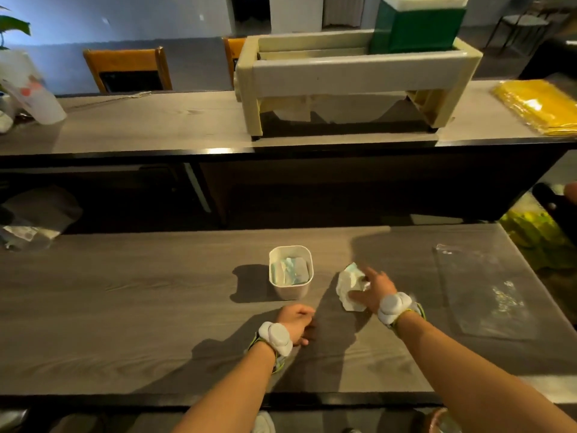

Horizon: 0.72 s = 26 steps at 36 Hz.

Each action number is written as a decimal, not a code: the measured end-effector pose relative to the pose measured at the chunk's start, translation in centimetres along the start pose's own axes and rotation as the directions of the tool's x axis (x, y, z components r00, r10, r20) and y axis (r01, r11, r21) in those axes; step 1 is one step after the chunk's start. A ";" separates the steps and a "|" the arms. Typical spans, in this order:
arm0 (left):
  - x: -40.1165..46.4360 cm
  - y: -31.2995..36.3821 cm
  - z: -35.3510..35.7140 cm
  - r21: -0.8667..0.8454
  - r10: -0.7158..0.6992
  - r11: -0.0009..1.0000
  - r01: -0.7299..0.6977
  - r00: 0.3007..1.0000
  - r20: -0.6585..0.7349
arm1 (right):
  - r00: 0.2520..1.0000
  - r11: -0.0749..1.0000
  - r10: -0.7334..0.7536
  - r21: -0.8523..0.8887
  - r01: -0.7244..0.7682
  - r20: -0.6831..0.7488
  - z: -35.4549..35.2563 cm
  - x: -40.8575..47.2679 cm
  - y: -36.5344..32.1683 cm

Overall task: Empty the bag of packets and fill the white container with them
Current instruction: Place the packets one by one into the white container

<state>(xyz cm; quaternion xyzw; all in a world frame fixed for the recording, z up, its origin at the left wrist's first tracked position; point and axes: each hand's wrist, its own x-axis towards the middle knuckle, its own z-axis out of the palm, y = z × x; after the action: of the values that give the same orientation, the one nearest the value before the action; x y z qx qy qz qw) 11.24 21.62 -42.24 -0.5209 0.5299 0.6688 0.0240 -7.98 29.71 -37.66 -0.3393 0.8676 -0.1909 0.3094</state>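
Note:
The white container stands upright in the middle of the grey wooden table, with several pale green and white packets inside it. Just right of it, my right hand lies over a small pile of white packets, thumb and fingers spread around them. My left hand rests on the table just in front of the container, fingers curled, holding nothing. The clear plastic bag lies flat at the table's right end and looks empty.
Behind the table a raised counter carries a cream napkin dispenser, a green-and-white box, a yellow bundle and a plastic bag. Crumpled plastic sits at the far left.

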 end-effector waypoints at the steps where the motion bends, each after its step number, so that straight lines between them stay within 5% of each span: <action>1: 0.2 0.0 0.5 0.001 0.011 1.000 -0.010 1.000 -0.003 | 0.999 0.997 0.014 -0.080 -0.011 0.040 0.3 0.2 0.4; 4: 0.7 0.3 1.8 -0.001 0.061 0.998 -0.061 0.997 -0.057 | 0.996 0.954 0.016 -0.301 0.011 0.086 1.0 0.5 0.5; 8: 0.8 0.7 1.9 0.049 0.134 0.990 -0.129 0.984 -0.121 | 0.996 0.937 -0.022 -0.344 0.050 0.085 1.7 0.3 0.0; 20: 0.7 1.9 1.1 -0.086 0.031 0.996 -0.040 0.994 -0.104 | 0.982 0.991 0.119 0.038 -0.126 0.144 1.8 -0.1 0.8; 26: -0.8 3.2 0.4 -0.171 -0.124 0.976 0.137 0.989 0.085 | 0.982 0.877 0.130 0.447 -0.179 0.138 1.7 -0.8 1.9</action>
<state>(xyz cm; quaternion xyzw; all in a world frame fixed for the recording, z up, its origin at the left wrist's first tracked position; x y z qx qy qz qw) 9.47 20.96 -39.54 -0.5295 0.4320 0.7289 0.0414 -7.25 31.42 -39.66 -0.1963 0.8052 -0.3464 0.4394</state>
